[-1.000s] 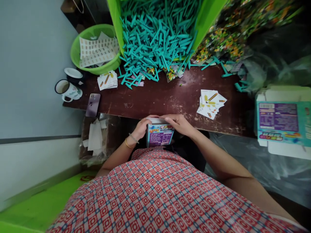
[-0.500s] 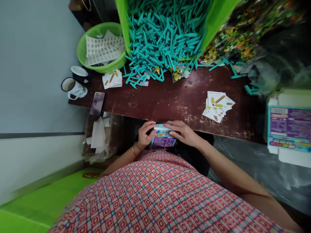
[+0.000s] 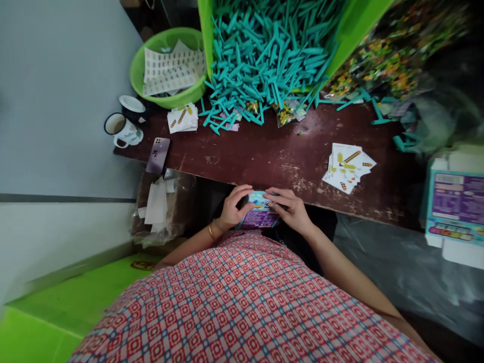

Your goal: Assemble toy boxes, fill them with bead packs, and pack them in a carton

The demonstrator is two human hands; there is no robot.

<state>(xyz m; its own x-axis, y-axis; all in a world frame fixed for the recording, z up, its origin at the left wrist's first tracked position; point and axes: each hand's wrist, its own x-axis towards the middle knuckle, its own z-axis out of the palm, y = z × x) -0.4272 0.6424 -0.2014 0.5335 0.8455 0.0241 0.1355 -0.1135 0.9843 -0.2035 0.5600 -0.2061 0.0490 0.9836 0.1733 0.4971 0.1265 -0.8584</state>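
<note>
A small teal and purple printed box [image 3: 259, 217] sits against my lap, just under the near edge of the dark brown table [image 3: 264, 156]. My left hand [image 3: 234, 207] grips its left side, and my right hand [image 3: 288, 207] lies over its top right with fingers pressing the top flap. A stack of printed cards [image 3: 348, 161] lies on the table to the right of my hands. A heap of teal plastic sticks [image 3: 264, 55] spills from a green bin at the back.
A green bowl [image 3: 166, 91] of sticker sheets, a second card stack [image 3: 183, 118], a mug [image 3: 120, 129] and a phone [image 3: 158, 155] stand at the table's left. Flat teal cartons [image 3: 456, 204] lie at the right. A bag of paper scraps [image 3: 157, 206] hangs below the table.
The box has tipped lower toward my lap and both hands have closed further over its top. The view has shifted, so everything sits more to the right.
</note>
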